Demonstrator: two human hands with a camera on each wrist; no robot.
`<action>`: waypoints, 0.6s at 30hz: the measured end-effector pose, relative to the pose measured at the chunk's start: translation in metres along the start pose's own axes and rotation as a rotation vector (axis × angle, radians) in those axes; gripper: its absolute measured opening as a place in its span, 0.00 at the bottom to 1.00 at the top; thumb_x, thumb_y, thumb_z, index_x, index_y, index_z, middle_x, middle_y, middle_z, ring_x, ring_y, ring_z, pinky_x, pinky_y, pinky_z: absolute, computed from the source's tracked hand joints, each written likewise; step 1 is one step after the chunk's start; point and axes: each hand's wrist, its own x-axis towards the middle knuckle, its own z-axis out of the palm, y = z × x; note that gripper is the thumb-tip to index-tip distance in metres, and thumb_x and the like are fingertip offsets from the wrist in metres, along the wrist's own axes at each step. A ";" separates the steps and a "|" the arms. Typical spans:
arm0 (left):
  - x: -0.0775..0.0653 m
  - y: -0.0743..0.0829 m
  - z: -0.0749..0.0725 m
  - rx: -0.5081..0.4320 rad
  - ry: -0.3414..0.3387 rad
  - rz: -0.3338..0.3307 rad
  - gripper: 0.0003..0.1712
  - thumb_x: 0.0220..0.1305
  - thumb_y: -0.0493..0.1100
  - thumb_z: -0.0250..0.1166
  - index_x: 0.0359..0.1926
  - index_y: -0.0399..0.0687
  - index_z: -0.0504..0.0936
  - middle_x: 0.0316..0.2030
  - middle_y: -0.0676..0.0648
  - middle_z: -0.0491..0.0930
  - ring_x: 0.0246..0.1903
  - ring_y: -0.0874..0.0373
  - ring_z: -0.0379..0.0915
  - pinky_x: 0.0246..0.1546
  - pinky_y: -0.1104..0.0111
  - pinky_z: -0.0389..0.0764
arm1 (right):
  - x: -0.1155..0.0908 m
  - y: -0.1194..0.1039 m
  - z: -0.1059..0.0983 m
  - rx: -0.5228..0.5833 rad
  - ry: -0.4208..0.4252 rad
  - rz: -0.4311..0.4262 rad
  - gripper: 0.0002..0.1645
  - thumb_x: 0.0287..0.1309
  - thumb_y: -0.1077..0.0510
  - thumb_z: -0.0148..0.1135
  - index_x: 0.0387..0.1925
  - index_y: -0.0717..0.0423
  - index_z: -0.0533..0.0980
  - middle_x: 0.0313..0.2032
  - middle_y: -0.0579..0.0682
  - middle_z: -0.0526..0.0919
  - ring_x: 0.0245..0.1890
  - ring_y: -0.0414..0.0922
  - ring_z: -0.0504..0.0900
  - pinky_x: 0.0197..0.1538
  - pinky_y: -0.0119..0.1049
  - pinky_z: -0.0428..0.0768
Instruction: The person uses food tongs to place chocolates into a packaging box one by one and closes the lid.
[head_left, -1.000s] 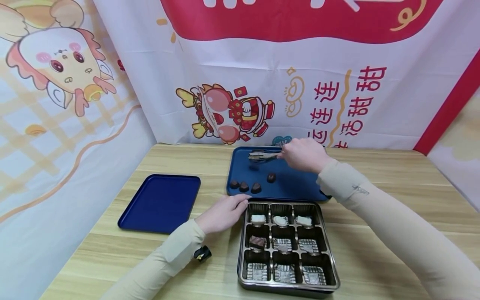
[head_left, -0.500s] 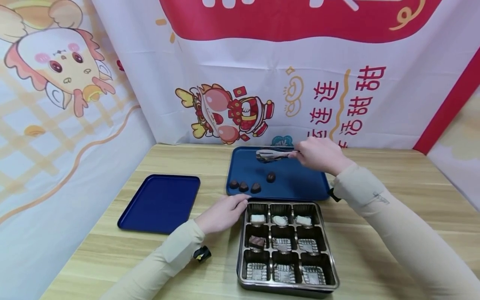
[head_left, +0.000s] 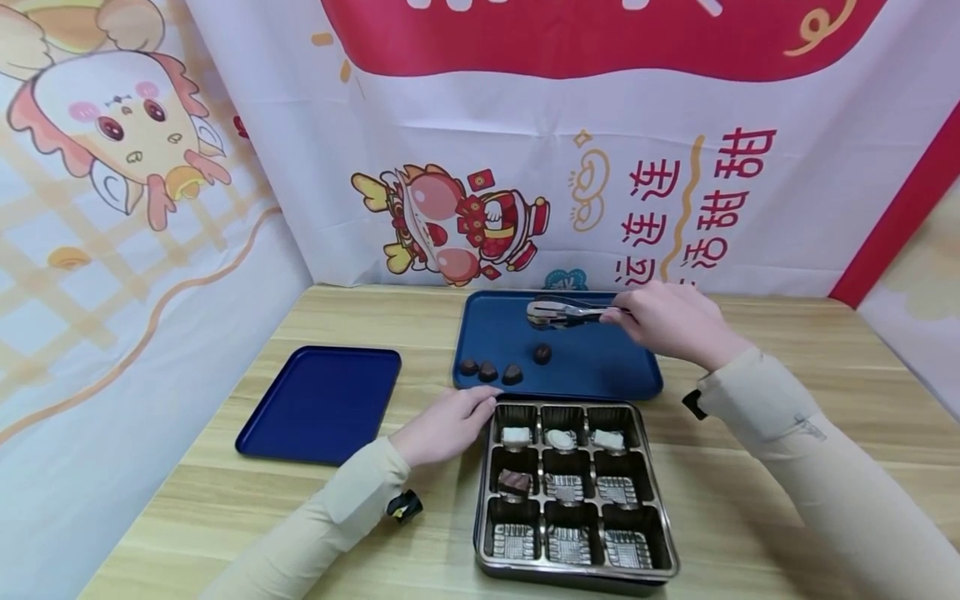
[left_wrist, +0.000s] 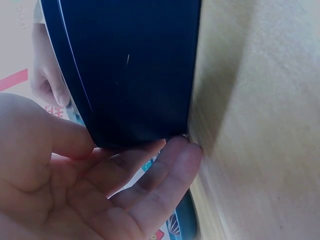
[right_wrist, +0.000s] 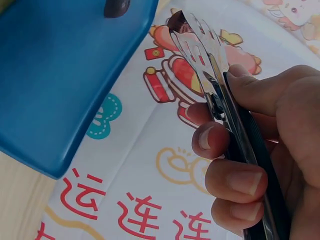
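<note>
My right hand grips metal tongs with dark handles above the blue tray. In the right wrist view a dark brown chocolate shows between the tips of the tongs. Several dark chocolates lie on that tray, most near its front left corner. My left hand touches the back left corner of the box, its thumb and fingertips against the outside in the left wrist view. White pieces fill the box's back row of compartments; a striped brown chocolate sits at middle left.
A dark blue tray lies on the wooden table to the left. The larger blue tray stands directly behind the box. Printed cloth hangs along the table's back and left sides.
My right hand and the tongs have moved to the right over the blue tray, and the forearm has swung right too. The left hand and the box have stayed in place.
</note>
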 end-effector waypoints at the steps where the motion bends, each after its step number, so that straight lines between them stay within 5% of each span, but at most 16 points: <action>1: 0.000 0.000 0.000 -0.002 0.000 -0.001 0.24 0.77 0.47 0.41 0.66 0.43 0.68 0.11 0.56 0.59 0.08 0.63 0.53 0.28 0.68 0.71 | -0.003 0.000 -0.001 0.003 0.015 -0.007 0.19 0.65 0.44 0.56 0.21 0.46 0.72 0.12 0.41 0.64 0.10 0.39 0.63 0.14 0.33 0.58; 8: 0.000 0.000 0.000 0.003 0.001 -0.002 0.24 0.77 0.47 0.41 0.66 0.43 0.68 0.11 0.56 0.58 0.08 0.63 0.52 0.32 0.69 0.72 | -0.027 -0.005 -0.009 -0.006 0.130 -0.064 0.15 0.65 0.45 0.57 0.25 0.45 0.77 0.12 0.36 0.63 0.11 0.36 0.62 0.15 0.34 0.59; 18: 0.001 0.001 0.000 -0.001 0.002 -0.001 0.24 0.77 0.47 0.41 0.66 0.43 0.68 0.10 0.56 0.58 0.07 0.63 0.52 0.25 0.68 0.70 | -0.070 -0.013 -0.034 0.022 0.215 -0.150 0.08 0.60 0.47 0.62 0.28 0.43 0.77 0.17 0.31 0.65 0.15 0.32 0.63 0.18 0.33 0.62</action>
